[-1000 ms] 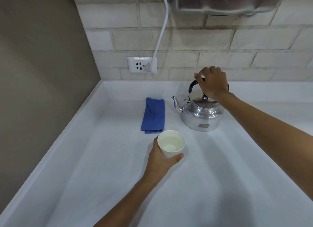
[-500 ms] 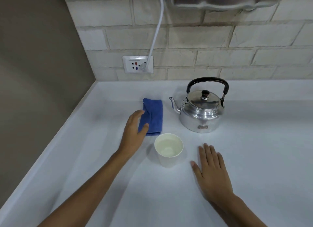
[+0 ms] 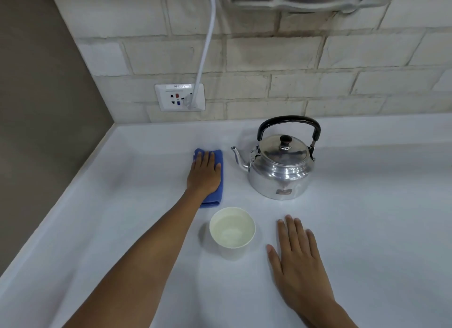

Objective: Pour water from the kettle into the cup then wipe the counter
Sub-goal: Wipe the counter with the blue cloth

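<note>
— Hands? Where's everything?
— Left hand (image 3: 204, 172) lies flat, fingers spread, on the blue cloth (image 3: 218, 181); kettle (image 3: 281, 166) just right of it. Right hand (image 3: 299, 259) rests open on the table (image 3: 379, 229), the filled cup (image 3: 232, 232) just left.

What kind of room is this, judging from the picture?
Most likely a kitchen or a small pantry corner. A metal kettle and a cup of water stand on a white counter, and a wall socket sits in the brick-tiled wall behind. The left hand rests on a blue cloth.

Kitchen: white counter (image 3: 367, 229), brick backsplash (image 3: 293, 58), wall socket (image 3: 179, 97), kettle (image 3: 278, 171).
</note>
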`<state>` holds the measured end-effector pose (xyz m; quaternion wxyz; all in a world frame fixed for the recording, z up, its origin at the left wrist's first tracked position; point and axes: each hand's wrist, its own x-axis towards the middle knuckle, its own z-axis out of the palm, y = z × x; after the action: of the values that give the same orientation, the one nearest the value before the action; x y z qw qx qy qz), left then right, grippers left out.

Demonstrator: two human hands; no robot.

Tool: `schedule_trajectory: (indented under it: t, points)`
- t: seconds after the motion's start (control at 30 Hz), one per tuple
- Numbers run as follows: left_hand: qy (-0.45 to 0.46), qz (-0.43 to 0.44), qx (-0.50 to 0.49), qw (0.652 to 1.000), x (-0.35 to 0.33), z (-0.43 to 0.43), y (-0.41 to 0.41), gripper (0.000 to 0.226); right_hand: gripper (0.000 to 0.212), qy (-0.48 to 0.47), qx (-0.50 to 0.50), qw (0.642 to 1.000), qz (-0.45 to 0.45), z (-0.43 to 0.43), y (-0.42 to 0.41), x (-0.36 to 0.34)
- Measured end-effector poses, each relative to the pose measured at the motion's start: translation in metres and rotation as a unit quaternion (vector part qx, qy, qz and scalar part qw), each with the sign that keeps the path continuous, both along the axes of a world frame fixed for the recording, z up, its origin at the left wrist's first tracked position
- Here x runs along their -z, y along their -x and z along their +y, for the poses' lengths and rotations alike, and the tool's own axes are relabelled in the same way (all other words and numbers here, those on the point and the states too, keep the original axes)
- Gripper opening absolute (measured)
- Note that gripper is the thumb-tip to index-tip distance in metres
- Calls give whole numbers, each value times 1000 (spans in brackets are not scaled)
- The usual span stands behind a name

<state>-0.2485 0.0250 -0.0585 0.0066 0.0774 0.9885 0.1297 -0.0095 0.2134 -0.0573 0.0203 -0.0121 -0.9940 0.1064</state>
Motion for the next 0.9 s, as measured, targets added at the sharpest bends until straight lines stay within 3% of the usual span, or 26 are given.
schedule_trajectory:
  t: [0.13, 0.23, 0.33, 0.53, 0.77, 0.9]
  points:
    - [3, -23, 69, 997, -6, 7, -20, 52, 80, -7, 1, 1000, 4, 1, 0, 1]
    - [-11, 47, 146, 988, -11, -1, -58, 48, 80, -4, -9, 1000, 13, 2, -2, 1]
    - [62, 81, 249, 963, -3, -27, -99, 50, 74, -6, -12, 1000, 9, 4, -2, 0]
    - [-26, 48, 145, 988, -3, -96, -148, 51, 74, -13, -11, 1000, 12, 3, -3, -1]
    - [33, 28, -8, 999, -11, -63, -134, 49, 78, -20, -5, 1000, 23, 1, -3, 3]
    - [21, 37, -10, 999, -2, -44, -180, 50, 72, -26, -12, 999, 22, 4, -2, 4]
